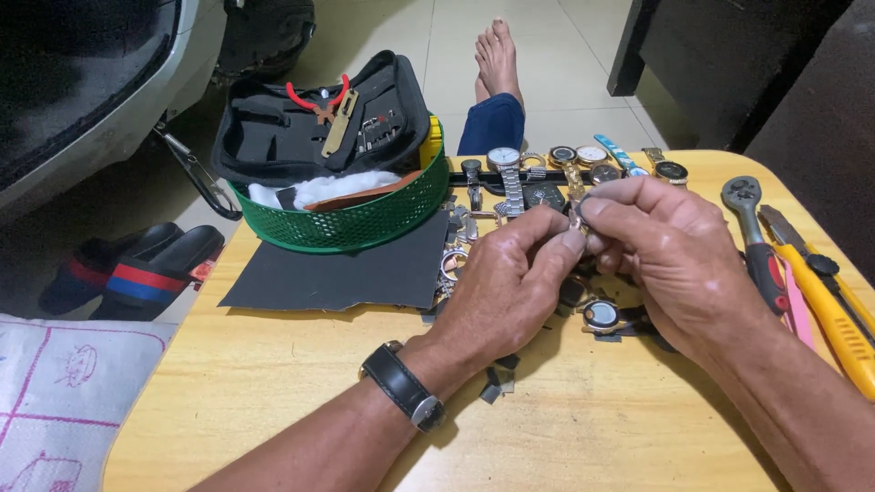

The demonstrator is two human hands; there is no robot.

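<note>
Both hands are meeting above the middle of the wooden desk (273, 383), pinching one small thing between them. The left hand (510, 282), with a black-strapped wristwatch (401, 387) on its wrist, is closing its grip — thumb and fingertips together — on a small gold-coloured metal piece (578, 219), and the right hand (674, 251) is clamping the same piece from the other side with thumb and forefinger. The piece is being held just above a scatter of watch parts, near a round watch case (602, 315) lying on the desk under the right palm. Behind the hands a row of wristwatches (547, 164) is lying along the far edge. To the left a dark sheet (337, 269) is lying flat, and a green mesh basket (351, 223) is standing on its far part, carrying an open black tool case (301, 123). At the right edge a ratchet wrench (752, 228) and a yellow utility knife (834, 314) are lying side by side — well apart from the held piece
</note>
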